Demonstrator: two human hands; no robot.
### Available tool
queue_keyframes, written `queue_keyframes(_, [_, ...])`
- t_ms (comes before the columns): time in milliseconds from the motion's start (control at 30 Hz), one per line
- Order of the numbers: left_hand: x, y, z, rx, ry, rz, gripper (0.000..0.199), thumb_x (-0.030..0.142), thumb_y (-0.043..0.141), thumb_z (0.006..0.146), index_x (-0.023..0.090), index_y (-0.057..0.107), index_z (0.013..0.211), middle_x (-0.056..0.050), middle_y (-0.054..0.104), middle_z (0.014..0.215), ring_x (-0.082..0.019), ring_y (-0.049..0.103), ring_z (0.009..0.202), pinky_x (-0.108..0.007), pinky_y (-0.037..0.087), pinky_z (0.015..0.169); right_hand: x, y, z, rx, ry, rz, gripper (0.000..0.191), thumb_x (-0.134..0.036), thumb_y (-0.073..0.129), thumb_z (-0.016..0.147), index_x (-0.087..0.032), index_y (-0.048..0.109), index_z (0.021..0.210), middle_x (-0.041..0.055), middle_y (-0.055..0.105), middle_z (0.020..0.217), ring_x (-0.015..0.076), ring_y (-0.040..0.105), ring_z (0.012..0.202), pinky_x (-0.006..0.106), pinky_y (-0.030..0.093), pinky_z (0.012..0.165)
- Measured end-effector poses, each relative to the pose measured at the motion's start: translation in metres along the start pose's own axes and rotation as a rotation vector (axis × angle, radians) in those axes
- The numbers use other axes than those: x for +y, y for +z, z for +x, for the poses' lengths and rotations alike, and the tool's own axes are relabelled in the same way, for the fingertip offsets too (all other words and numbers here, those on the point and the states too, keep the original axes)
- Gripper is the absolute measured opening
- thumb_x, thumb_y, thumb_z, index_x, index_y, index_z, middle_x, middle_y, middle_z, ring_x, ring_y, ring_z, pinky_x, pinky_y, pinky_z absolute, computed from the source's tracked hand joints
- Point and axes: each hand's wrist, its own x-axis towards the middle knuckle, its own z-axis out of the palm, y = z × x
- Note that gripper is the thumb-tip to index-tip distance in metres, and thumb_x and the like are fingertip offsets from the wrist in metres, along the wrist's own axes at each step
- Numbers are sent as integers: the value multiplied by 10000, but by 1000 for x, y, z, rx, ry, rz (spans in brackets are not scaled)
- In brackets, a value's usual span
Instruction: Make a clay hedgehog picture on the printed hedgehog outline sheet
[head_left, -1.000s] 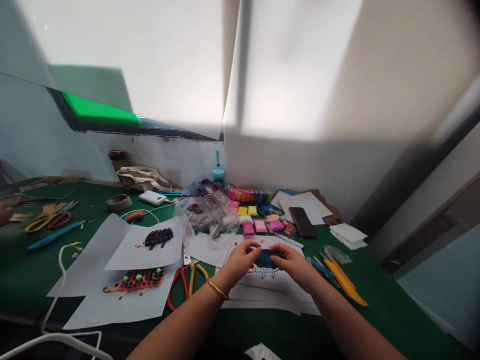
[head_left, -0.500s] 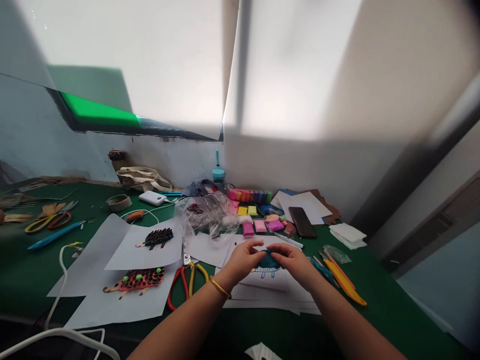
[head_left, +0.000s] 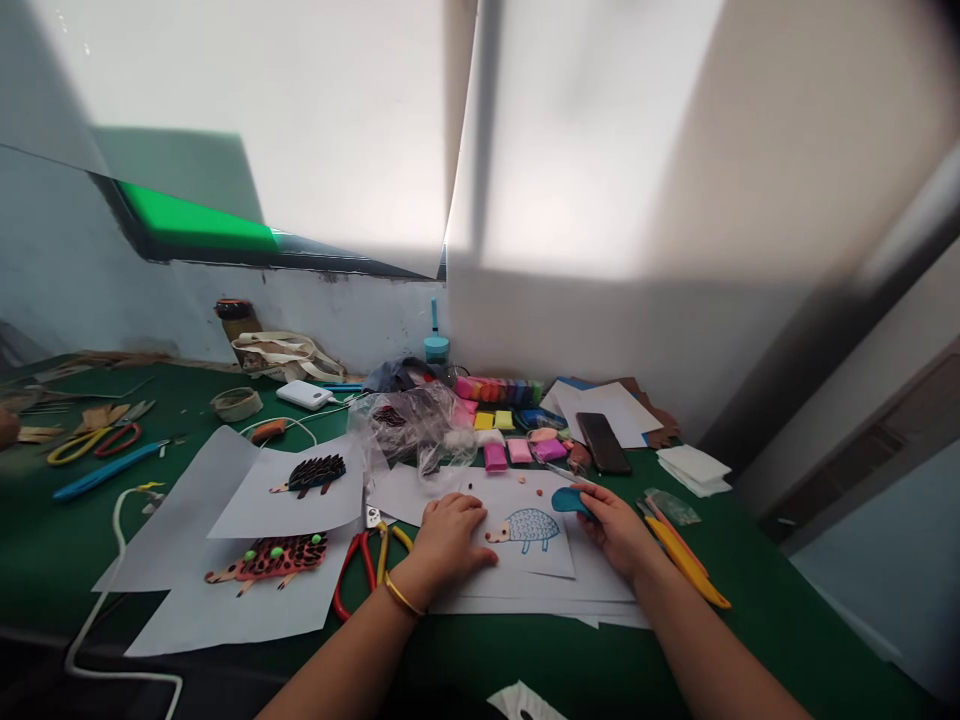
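Note:
Between thumb and fingers, my right hand (head_left: pixel 616 522) grips a flattened oval of blue modelling clay (head_left: pixel 571 501), just above the right edge of a paper sheet. On that sheet is a blue-outlined hedgehog drawing (head_left: pixel 529 528), its face (head_left: pixel 496 537) covered in peach clay with a dark nose. My left hand (head_left: pixel 451 540) lies over the sheet's left side, fingers stretched out and holding nothing. A few tiny clay bits (head_left: pixel 522 480) rest above the drawing.
Two clay hedgehogs (head_left: pixel 316 476) on paper lie at left, beside red-and-yellow-handled pliers (head_left: pixel 367 570). Coloured clay packets (head_left: pixel 495 457), a plastic bag (head_left: pixel 412 425) and a phone (head_left: pixel 604 443) are behind. Yellow modelling tools (head_left: pixel 686 560) lie at right; a white cable (head_left: pixel 120 560) crosses the left side.
My hands have parted: the right took the blue clay to the right, while the left moved left and down onto the paper. The hedgehog drawing is now uncovered.

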Motion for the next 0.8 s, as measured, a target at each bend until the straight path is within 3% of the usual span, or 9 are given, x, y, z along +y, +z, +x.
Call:
queue_keyframes(233, [1, 3, -2, 8, -5, 51, 598, 571, 725, 735, 253, 635, 1233, -76, 572, 1336, -323, 447, 1261, -460, 321, 1043, -2, -6, -1, 15, 48, 226, 244, -166, 750, 713, -230, 677, 936, -10, 681, 761, 101, 612, 596, 180, 522, 505])
queue_keyframes(400, [1, 5, -4, 27, -8, 57, 603, 569, 731, 729, 252, 630, 1232, -79, 572, 1330, -320, 458, 1253, -456, 335, 1041, -5, -6, -4, -42, 36, 342, 205, -198, 753, 735, -211, 675, 924, -16, 652, 727, 89, 580, 578, 162, 504, 470])
queue_keyframes(633, [0, 6, -4, 44, -13, 17, 568, 534, 728, 759, 247, 628, 1239, -86, 574, 1334, -318, 465, 1261, -476, 342, 1048, -5, -8, -4, -74, 39, 278, 321, -212, 840, 653, -239, 672, 925, -35, 650, 773, 72, 574, 604, 156, 501, 511])
queue_keyframes(800, [7, -1, -5, 195, -30, -103, 401, 427, 694, 827, 216, 671, 1167, -105, 613, 1269, -302, 510, 1208, -481, 357, 1038, -6, -1, -18, -164, 31, 218, 353, -266, 833, 676, -273, 659, 983, -30, 680, 930, 98, 621, 752, 187, 504, 615])
